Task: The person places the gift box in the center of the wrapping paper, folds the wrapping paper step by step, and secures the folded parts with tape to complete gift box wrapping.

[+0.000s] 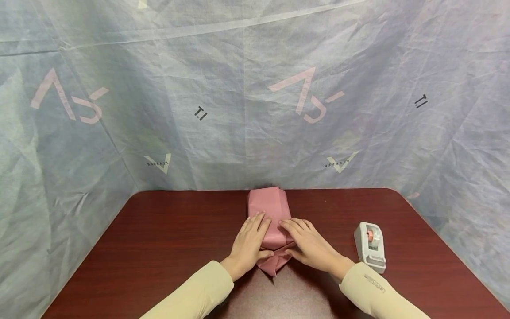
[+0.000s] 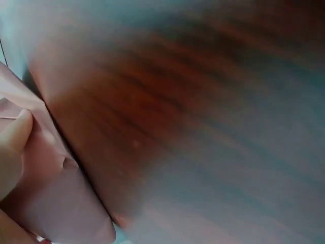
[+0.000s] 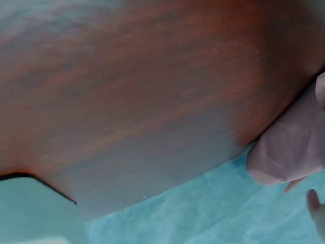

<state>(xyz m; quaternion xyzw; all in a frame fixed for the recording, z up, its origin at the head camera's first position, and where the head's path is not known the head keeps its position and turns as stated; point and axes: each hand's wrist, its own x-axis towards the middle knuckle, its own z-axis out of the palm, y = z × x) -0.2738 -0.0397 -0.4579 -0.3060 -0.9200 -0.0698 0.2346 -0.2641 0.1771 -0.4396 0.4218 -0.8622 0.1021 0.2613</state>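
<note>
A box-shaped parcel in pink wrapping paper lies lengthwise at the middle of the table. Its near end tapers into a loose pointed flap of paper. My left hand rests on the parcel's left side, fingers extended over the top and thumb at the near fold. On the opposite side, my right hand lays its fingers on the top, its thumb beside the flap. In the left wrist view the left thumb presses on the creased paper. Only a corner of the parcel shows in the right wrist view.
A white tape dispenser stands on the dark red table, right of my right hand. Behind the table's far edge hangs a grey-blue printed cloth, which also encloses both sides.
</note>
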